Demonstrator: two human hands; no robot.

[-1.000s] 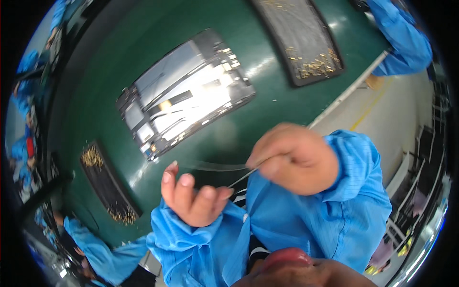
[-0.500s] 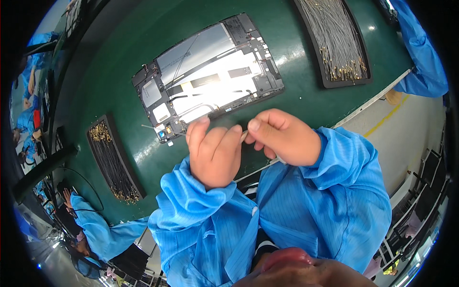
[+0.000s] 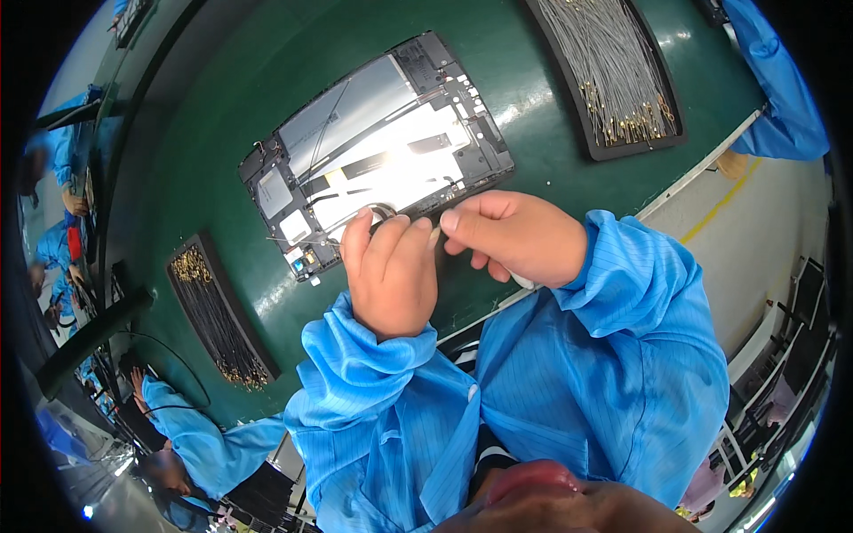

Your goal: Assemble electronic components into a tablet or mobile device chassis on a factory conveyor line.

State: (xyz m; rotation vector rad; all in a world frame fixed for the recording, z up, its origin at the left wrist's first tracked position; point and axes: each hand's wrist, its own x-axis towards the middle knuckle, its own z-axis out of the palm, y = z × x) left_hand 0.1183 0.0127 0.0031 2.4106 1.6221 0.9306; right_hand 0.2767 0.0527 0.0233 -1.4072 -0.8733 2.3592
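An opened tablet [image 3: 355, 120] lies tilted on the green table, its silver plates, black frame and thin cables bare. At its near edge my left hand [image 3: 391, 275] is closed, fingers curled. A thin grey rod or cable [image 3: 289, 242] shows left of its fingertips over the tablet's corner; whether the hand grips it I cannot tell. My right hand [image 3: 524, 238] is closed in a pinch beside the left fingertips. Between the hands shows a small pale sliver, too small to name. A white bit [image 3: 522, 281] shows under my right hand.
A black tray [image 3: 677, 142] of grey cables with gold ends stands at the far right. Another black tray [image 3: 264, 354] with black cables is at the left. A dark bar [image 3: 98, 342] crosses the left side. Other people in blue sleeves [image 3: 777, 80] are at both sides.
The view has shifted slightly, so the tablet sits a little lower and further left in the picture. Both hands stay close together, the right one a little further left.
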